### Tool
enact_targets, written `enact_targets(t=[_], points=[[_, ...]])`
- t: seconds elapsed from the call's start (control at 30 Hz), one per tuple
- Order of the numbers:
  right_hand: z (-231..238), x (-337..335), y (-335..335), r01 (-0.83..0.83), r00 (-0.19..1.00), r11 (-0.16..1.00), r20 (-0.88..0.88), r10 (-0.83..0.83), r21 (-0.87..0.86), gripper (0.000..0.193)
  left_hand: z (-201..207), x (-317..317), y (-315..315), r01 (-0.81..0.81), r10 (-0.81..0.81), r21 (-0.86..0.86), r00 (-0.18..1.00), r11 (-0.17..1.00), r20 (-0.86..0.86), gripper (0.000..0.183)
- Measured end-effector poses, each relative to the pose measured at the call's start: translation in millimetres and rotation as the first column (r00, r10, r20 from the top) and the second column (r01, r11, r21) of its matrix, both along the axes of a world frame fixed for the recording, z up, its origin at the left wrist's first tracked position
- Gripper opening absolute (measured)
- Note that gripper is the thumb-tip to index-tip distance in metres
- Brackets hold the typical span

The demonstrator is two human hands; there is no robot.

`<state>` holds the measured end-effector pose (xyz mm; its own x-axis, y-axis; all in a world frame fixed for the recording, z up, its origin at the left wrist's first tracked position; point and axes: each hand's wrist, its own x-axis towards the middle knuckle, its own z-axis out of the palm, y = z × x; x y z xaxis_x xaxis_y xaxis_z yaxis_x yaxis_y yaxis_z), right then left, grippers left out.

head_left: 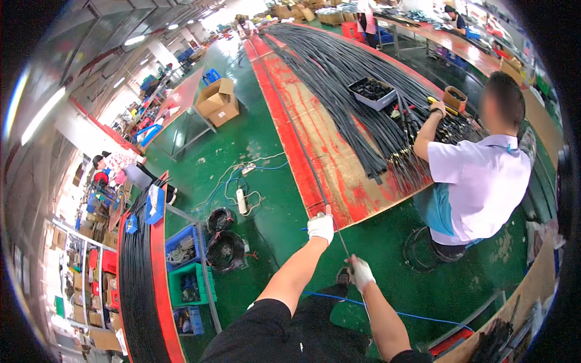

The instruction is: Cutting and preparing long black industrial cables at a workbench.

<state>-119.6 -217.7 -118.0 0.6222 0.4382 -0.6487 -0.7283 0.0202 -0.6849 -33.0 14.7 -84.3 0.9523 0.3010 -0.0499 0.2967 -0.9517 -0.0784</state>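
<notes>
A long dark cable lies along the left side of the red table and runs to its near corner. My left hand, in a white glove, is closed around it there. A short blue stick-like piece pokes out on the left of that hand. From the left hand the thin grey-black length slants down past the table edge. My right hand, also gloved, grips its lower end with the fingertips. What exactly lies inside each hand is hidden.
Many black cables cover the table, with a bin of black parts on them. A co-worker sits at the right. Black buckets, crates and a power strip stand left. A blue hose crosses the floor.
</notes>
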Motion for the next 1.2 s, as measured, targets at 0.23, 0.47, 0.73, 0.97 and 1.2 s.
enact_targets(t=[0.23, 0.47, 0.73, 0.97, 1.2], points=[[-35.0, -41.6, 3.6, 0.093, 0.956, 0.938, 0.294, 0.01, -0.335, 0.053, 18.3, 20.3, 8.0, -0.052, 0.051, 0.05, 0.999, 0.997, 0.016, 0.05], [-38.5, -248.9, -176.0, 0.09, 0.944, 0.833, 0.315, 0.104, -0.546, 0.045, 3.2, -0.9, -20.6, 0.001, 0.004, 0.058, 0.996, 0.998, -0.088, 0.052], [-66.9, -367.9, -298.6, 0.021, 0.989, 0.805, 0.13, 0.07, -0.592, 0.037, -8.8, -30.8, -27.4, -0.015, 0.01, -0.061, 0.997, 0.998, -0.082, 0.056], [-28.5, -39.2, -32.5, -0.001, 0.996, 0.992, 0.094, -0.011, 0.123, 0.054, 13.1, -38.4, -33.2, -0.017, 0.009, -0.085, 0.996, 0.996, -0.09, 0.058], [-72.3, 36.4, 33.8, 0.348, 0.859, 0.872, 0.49, -0.149, -0.345, 0.051, 24.8, 15.5, -63.8, 0.039, -0.038, -0.056, 0.999, 0.998, 0.028, 0.058]])
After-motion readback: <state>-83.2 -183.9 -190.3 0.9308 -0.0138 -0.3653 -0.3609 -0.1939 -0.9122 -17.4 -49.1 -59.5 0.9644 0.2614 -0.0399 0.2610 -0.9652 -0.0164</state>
